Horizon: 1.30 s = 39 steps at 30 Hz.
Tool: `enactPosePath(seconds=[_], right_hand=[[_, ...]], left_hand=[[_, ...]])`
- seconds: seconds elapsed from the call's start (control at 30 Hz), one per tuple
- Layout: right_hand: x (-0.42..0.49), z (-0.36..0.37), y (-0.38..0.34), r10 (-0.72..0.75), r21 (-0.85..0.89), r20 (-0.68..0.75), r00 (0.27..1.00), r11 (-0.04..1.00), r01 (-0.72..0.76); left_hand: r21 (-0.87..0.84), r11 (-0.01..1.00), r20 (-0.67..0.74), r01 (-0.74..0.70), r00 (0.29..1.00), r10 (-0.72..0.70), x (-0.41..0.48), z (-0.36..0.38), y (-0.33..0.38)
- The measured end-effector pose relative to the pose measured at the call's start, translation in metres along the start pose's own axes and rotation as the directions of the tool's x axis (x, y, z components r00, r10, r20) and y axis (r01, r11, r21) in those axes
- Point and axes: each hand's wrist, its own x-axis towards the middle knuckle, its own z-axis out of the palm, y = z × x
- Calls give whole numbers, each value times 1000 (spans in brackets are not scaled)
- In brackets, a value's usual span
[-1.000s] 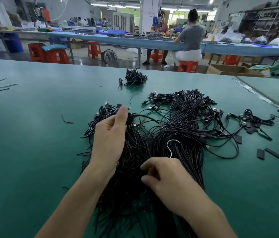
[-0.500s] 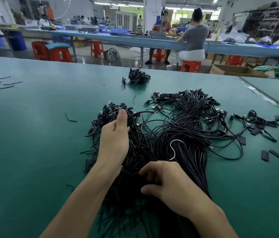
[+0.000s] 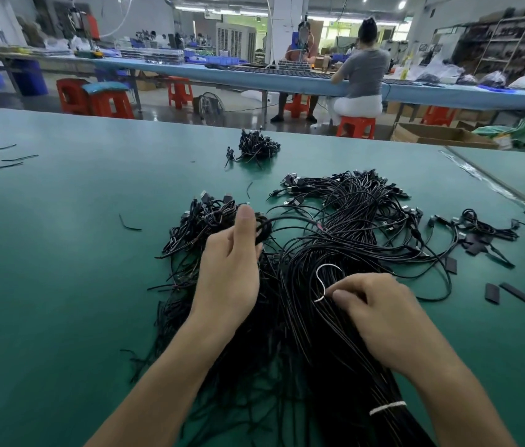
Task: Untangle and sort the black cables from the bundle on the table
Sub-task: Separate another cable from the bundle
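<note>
green workshop table (image 3: 61, 285), black cables (image 3: 351, 227); left fingers (image 3: 244, 227) round a few, right fingers (image 3: 353, 285) round white tie (image 3: 318, 275)

We're looking at a factory assembly floor here, no question. The big green worktop (image 3: 61, 285) near us is heaped with black cables (image 3: 351, 240). Across the aisle a long blue worktop (image 3: 254, 77) runs the full width, with people (image 3: 366, 72) seated at it on orange plastic stools (image 3: 354, 125). Far right we've got metal shelving (image 3: 506, 43) stuffed with stock, plus cardboard boxes (image 3: 432, 135) on the floor. There's a floor fan (image 3: 211, 104) and a big air cooler (image 3: 235, 40) at the back.
</note>
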Motion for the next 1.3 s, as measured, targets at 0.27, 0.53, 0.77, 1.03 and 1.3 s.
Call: enactPosePath(seconds=[0.27,0.53,0.77,1.03,1.3], right_hand=[[1,10,-20,-47,384,-326,944,906,178],[-8,18,-46,-202,581,-308,930,734,352],[-12,14,-48,-295,457,-221,930,811,366],[-19,15,-55,-415,167,-338,844,856,488],[-27,8,-64,-514,-203,-273,813,857,473]], left_hand=[[112,993,285,46,956,-76,-11,11,-5],[-210,973,302,100,953,-33,-20,20,8],[-186,981,263,61,965,-10,-20,19,12],[-88,978,227,191,959,-167,-16,14,9],[18,965,270,262,928,-257,-16,15,5]])
